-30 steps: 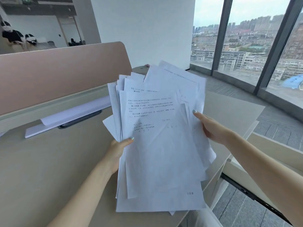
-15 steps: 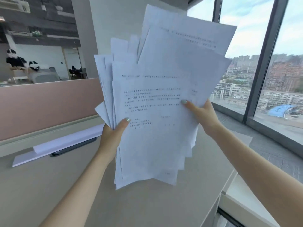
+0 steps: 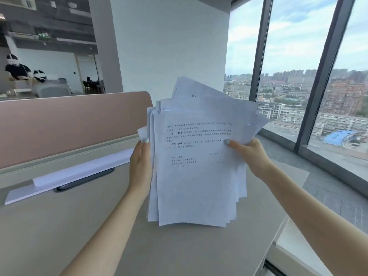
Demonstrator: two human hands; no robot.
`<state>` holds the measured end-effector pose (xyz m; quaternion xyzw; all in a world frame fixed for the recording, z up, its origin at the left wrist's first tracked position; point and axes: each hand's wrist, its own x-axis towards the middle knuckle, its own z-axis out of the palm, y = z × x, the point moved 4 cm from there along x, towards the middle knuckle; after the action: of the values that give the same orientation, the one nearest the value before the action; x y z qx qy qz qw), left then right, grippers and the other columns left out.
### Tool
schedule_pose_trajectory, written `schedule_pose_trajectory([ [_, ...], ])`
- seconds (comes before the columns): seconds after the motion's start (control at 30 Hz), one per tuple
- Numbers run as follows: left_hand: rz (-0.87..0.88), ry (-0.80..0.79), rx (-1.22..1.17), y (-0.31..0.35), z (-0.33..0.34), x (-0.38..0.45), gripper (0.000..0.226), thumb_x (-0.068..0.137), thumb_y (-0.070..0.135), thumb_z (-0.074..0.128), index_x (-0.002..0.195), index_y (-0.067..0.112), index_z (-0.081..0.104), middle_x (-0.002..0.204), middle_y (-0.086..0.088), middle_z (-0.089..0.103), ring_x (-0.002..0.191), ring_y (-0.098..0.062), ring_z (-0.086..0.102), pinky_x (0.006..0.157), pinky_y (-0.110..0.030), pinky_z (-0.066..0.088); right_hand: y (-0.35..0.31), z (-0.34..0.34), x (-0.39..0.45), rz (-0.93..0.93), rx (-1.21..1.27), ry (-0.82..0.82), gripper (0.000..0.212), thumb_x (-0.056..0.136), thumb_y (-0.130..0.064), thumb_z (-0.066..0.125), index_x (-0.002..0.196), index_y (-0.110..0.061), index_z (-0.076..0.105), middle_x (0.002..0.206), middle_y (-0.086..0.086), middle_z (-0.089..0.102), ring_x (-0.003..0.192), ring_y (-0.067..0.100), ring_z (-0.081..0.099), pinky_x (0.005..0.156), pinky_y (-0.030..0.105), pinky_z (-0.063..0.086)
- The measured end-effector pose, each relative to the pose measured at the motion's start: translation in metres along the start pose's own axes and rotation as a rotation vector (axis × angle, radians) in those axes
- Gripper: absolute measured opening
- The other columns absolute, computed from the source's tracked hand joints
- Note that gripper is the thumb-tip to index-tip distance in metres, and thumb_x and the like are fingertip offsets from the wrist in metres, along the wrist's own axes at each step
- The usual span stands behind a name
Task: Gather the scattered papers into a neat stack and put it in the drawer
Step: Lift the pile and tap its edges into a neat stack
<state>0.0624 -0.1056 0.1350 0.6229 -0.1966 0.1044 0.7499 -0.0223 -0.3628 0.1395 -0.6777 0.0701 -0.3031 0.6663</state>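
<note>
A bundle of white printed papers (image 3: 197, 180) stands upright, its lower edge on the beige desk (image 3: 59, 232). The sheets sit unevenly, with several corners sticking out at the top and right. My left hand (image 3: 140, 164) presses flat against the bundle's left edge, thumb tip on the front. My right hand (image 3: 250, 154) grips the right edge, thumb on the front sheet and fingers behind. An open drawer (image 3: 294, 253) shows at the lower right beside the desk.
A white strip over a dark cable slot (image 3: 83, 180) lies along the back of the desk. A pink partition (image 3: 69, 124) rises behind it. Tall windows (image 3: 298, 76) stand to the right. Other people sit far off at the left.
The bundle was lifted off the desk, held up in the air, then brought down on its lower edge. The sheets are now drawn closer together. My left hand shifted from gripping to pressing the side.
</note>
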Motion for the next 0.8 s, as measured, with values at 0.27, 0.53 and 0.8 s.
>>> schedule_pose_trajectory([
  [0.27,-0.024,0.123,-0.116,-0.025,0.0,0.015,0.04,0.09,0.023,0.043,0.052,0.024,0.028,0.057,0.005,0.029,0.057,-0.013,0.024,0.056,-0.031,0.018,0.016,-0.008,0.0,0.069,0.008,-0.084,0.056,0.061,-0.029,0.081,0.109,-0.005,0.068,0.11,0.012,0.071,0.1,0.028,0.069,0.088,0.042,0.054],
  [0.53,-0.087,0.191,-0.156,-0.044,-0.018,0.004,0.022,0.089,0.016,0.048,0.07,0.024,0.055,0.075,-0.001,0.045,0.071,-0.014,0.039,0.068,-0.027,0.034,0.02,-0.016,-0.006,0.046,0.082,-0.047,0.066,0.041,-0.045,0.087,0.093,-0.008,0.073,0.093,0.008,0.076,0.084,0.024,0.073,0.071,0.034,0.059],
  [0.8,-0.384,-0.097,0.275,-0.11,-0.041,-0.022,0.016,0.079,0.019,0.052,0.066,0.01,0.051,0.071,-0.011,0.054,0.073,-0.02,0.047,0.067,-0.031,0.032,0.029,-0.026,-0.016,0.138,0.041,-0.013,0.02,0.076,-0.02,0.07,0.089,-0.005,0.069,0.077,0.005,0.077,0.067,0.02,0.073,0.064,0.035,0.061],
])
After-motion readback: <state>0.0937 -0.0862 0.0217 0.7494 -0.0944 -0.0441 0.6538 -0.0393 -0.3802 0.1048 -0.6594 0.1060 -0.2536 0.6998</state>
